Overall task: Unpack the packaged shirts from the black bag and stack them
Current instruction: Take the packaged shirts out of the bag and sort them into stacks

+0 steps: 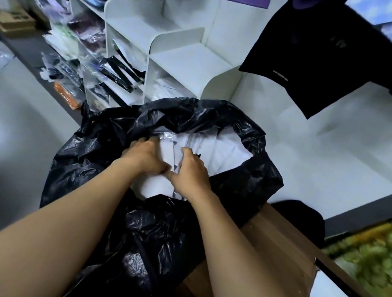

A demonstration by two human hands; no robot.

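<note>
lifting the top packs out of the bag mouth

the black bag [100,159] stands open against a cardboard box [278,238]. the packaged shirts [220,149], white in clear film, lie inside its mouth, below the rim. the left hand [146,156] sits on the near-left of the top pack with its fingers curled down over it. the right hand [192,171] is just beside it, thumb toward the left hand, fingers bent round the film. the 2 hands seem to grip 1 bundle, though i cannot tell how many packs are in the hold.

the film looks slick, so a pinch on the top layer alone would likely slide. it seems better to work the fingertips under the lowest pack being taken and press the thumbs down on top. the hands should then lift straight up until the bundle clears the rim, since the slack black plastic could snag a corner and pull the bag over. keeping the packs flat and square should let them stack neatly. the white shelf unit [175,42] behind the bag has bare cubbies, but the stacking spot is not evident.
</note>
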